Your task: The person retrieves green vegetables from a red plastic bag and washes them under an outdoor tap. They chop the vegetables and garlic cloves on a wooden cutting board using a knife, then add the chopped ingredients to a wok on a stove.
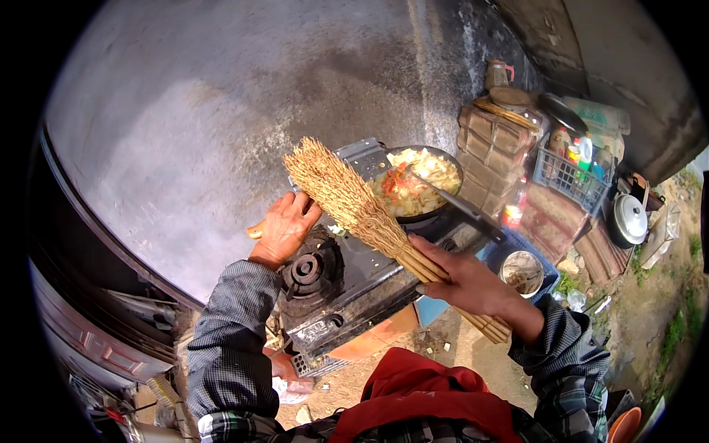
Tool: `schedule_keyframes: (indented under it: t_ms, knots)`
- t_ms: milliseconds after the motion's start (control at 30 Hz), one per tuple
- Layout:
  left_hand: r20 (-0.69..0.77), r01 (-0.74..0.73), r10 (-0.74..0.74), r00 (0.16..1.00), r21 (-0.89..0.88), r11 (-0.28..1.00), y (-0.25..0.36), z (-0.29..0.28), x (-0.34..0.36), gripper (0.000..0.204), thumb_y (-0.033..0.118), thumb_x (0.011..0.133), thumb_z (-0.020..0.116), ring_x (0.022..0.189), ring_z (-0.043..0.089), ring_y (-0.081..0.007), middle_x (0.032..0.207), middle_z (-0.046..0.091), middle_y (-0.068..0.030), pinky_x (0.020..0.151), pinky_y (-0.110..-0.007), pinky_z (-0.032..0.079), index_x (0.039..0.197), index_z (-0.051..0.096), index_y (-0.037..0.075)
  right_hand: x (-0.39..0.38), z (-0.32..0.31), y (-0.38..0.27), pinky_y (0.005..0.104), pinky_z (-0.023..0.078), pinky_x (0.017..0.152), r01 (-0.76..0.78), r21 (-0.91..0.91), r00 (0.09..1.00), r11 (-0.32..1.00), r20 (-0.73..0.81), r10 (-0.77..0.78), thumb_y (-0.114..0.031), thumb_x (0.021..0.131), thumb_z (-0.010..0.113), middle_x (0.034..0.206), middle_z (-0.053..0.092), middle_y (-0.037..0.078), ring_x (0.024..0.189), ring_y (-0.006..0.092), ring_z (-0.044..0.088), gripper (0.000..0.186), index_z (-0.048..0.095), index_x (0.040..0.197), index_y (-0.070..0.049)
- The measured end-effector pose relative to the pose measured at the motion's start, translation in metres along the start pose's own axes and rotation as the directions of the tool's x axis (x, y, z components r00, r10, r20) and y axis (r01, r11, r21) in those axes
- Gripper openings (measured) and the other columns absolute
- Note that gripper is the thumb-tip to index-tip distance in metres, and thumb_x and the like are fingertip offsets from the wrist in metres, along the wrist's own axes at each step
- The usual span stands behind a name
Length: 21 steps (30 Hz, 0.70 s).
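My right hand (pixel 473 284) is wrapped round the bundled stalks of a straw hand broom (pixel 347 199), slanting up and left over the gas stove (pixel 362 273). At the broom's bristly end, my left hand (pixel 288 225) is closed with curled fingers. A short wood-coloured handle end (pixel 256 230) sticks out from it; the rest of that thing is hidden. Behind the broom, a black wok (pixel 459 177) holds chopped pale vegetables with red-orange pieces (pixel 417 181). A spatula (pixel 469 210) leans in the wok, its dark handle reaching over the right rim.
Left of the wok is a bare burner (pixel 306 273). To the right stand a bottle (pixel 515 203), a white tub (pixel 522 273) in a blue basket (pixel 546 277), stacked bricks (pixel 491 151), a blue-grey crate of bottles (pixel 565 181) and a lidded pot (pixel 630 218). A grey wall (pixel 199 133) rises behind.
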<state>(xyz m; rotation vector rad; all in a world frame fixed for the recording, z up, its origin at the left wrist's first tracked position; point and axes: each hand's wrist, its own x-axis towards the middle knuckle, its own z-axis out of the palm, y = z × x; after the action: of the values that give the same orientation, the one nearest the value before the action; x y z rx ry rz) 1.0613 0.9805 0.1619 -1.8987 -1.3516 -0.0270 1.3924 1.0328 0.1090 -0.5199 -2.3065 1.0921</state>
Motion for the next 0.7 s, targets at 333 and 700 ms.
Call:
schedule_keyframes:
  t_ms: [333,700]
  knots:
    - [0.057,-0.023,0.023,0.998,-0.002,1.0,-0.006,-0.003,-0.064,0.028,0.012,0.072,0.054,0.084,0.05,-0.0206,0.094,0.049,-0.0057,0.07,-0.033,0.046,0.099,0.055,0.008,0.0,0.018,-0.02,0.036,0.043,0.085,-0.034,-0.216,0.998,0.976,0.051,0.046,-0.022,0.077,0.06,0.099,0.06,0.025,0.091,0.0371,0.059,0.073,0.023,0.14,-0.013]
    - [0.515,0.017,-0.843,0.158,-0.855,-0.519,-0.026,-0.009,-0.227,0.024,0.021,0.087,0.056,0.065,0.053,-0.0145,0.076,0.054,-0.0053,0.058,-0.028,0.046,0.095,0.053,-0.002,-0.013,0.072,-0.037,0.024,0.048,0.064,-0.012,0.446,0.977,0.895,-0.185,0.105,-0.001,0.08,0.059,0.121,0.049,0.008,0.075,0.0094,0.053,0.075,0.018,0.141,-0.011]
